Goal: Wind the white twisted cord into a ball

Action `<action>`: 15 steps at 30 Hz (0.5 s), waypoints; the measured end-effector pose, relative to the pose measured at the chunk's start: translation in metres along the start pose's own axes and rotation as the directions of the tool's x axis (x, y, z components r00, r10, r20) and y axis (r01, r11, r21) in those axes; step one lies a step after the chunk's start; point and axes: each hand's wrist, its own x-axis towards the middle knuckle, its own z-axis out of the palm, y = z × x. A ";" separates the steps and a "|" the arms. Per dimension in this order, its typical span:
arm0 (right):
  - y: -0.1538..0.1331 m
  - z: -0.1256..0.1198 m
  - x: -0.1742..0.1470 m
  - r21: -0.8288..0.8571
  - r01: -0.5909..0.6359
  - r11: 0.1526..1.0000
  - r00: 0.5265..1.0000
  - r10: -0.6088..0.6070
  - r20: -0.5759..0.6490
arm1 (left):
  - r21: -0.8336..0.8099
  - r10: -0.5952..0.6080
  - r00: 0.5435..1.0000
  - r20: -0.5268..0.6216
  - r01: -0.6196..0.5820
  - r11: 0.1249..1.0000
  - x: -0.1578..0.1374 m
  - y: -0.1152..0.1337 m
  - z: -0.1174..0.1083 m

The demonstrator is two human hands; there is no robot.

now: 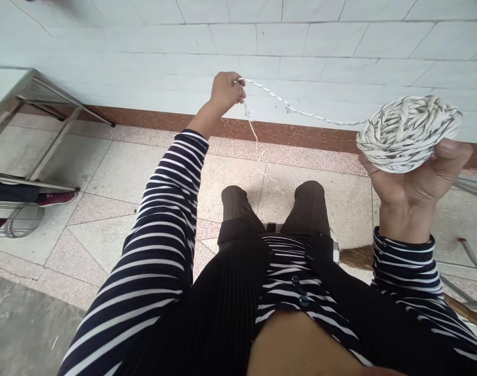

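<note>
While right hand holds yarn ball from below, grip clamped | left hand: grip clamped on strand | strand runs between

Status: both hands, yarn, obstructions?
Left hand pinching yarn strand. Right hand holding yarn ball. Strand spans between hands; nothing visibly blocking it.

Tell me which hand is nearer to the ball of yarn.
Right. The right hand holds the ball of yarn from below; the left hand is well off to its left, holding the strand that runs from it.
</note>
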 end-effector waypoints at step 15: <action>-0.029 -0.013 0.006 -0.542 -0.034 0.839 0.990 0.102 0.095 | 0.239 0.101 0.895 0.435 -0.223 0.945 -0.044 -0.055 0.053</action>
